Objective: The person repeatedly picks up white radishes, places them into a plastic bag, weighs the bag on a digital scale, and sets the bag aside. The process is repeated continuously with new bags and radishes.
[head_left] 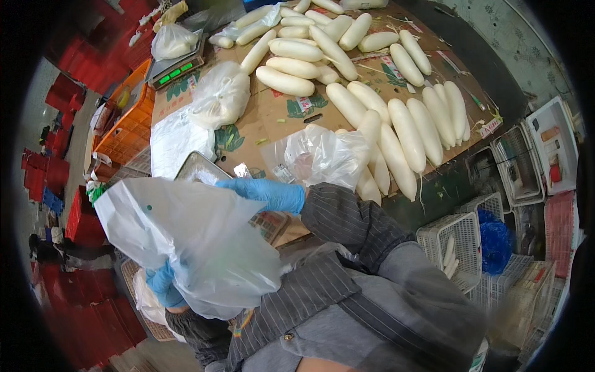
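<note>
A large translucent white plastic bag (186,229) spreads out in front of my body, billowing between my two hands. My left hand (162,285), in a blue glove, is closed on the bag's lower left side, and part of it is hidden behind the film. At the bag's upper right edge my right hand (269,194), gloved in blue too, grips the film, its fingers pointing left and partly covered. Just beyond the right hand, a knotted plastic bag (325,155) lies against several white radishes (406,137) on the cardboard-covered table (260,124).
More white radishes (291,67) are heaped at the far side. A digital scale (176,71) carries a filled bag (173,42). A metal tray (199,167) lies behind the held bag. Orange crate (127,133) stands left; white baskets (451,245) stand right.
</note>
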A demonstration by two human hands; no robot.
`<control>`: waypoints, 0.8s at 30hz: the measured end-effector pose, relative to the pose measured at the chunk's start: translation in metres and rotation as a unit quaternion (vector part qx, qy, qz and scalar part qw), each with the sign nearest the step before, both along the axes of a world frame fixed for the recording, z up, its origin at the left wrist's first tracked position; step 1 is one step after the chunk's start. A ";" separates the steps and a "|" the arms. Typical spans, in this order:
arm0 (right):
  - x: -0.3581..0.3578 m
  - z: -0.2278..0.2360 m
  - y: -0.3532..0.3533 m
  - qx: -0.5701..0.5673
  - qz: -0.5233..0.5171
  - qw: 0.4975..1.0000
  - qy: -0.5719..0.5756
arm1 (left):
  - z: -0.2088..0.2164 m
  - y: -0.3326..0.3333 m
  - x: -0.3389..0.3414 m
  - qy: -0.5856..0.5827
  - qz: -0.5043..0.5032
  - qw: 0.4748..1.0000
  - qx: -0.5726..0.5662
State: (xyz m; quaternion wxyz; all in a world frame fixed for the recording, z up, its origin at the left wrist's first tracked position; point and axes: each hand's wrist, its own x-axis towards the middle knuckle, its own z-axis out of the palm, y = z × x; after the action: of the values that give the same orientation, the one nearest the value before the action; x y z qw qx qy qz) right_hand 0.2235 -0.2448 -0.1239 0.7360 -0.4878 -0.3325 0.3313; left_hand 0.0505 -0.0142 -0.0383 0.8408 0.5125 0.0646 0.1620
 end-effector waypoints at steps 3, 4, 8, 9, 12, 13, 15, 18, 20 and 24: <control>0.007 -0.006 -0.008 0.002 -0.014 0.996 0.086 | 0.011 0.002 0.001 0.002 -0.022 0.999 0.023; 0.008 -0.009 -0.012 -0.004 -0.034 0.993 0.110 | 0.006 0.011 -0.003 0.021 0.018 0.998 0.053; 0.011 0.008 -0.027 -0.047 -0.192 0.968 0.152 | 0.018 0.016 0.034 0.111 0.079 0.971 0.196; 0.009 0.007 -0.027 -0.027 -0.198 0.970 0.135 | 0.020 0.006 0.044 0.065 0.159 0.947 0.273; 0.002 0.005 -0.024 0.022 -0.226 0.966 0.124 | 0.023 -0.023 0.058 -0.072 0.285 0.858 0.420; -0.006 0.010 -0.022 0.018 -0.221 0.968 0.119 | 0.013 -0.021 0.054 -0.068 0.211 0.882 0.416; -0.023 0.023 -0.012 0.005 -0.196 0.975 0.106 | 0.008 -0.052 0.052 0.031 0.006 0.911 0.411; -0.037 0.030 -0.009 0.045 -0.180 0.971 0.150 | -0.038 -0.091 0.067 0.069 -0.042 0.933 0.350; -0.030 0.026 -0.020 0.031 -0.194 0.971 0.134 | -0.036 -0.096 0.073 0.113 -0.080 0.951 0.277; 0.006 0.014 -0.060 -0.133 -0.329 0.925 -0.136 | -0.035 -0.087 0.076 0.120 -0.107 0.964 0.214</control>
State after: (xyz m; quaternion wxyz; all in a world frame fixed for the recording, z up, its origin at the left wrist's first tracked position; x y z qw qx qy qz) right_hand 0.2292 -0.3049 -0.1099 0.6799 -0.7034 -0.2030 0.0426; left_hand 0.1263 -0.1010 -0.0731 0.7099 0.7001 0.0741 0.0187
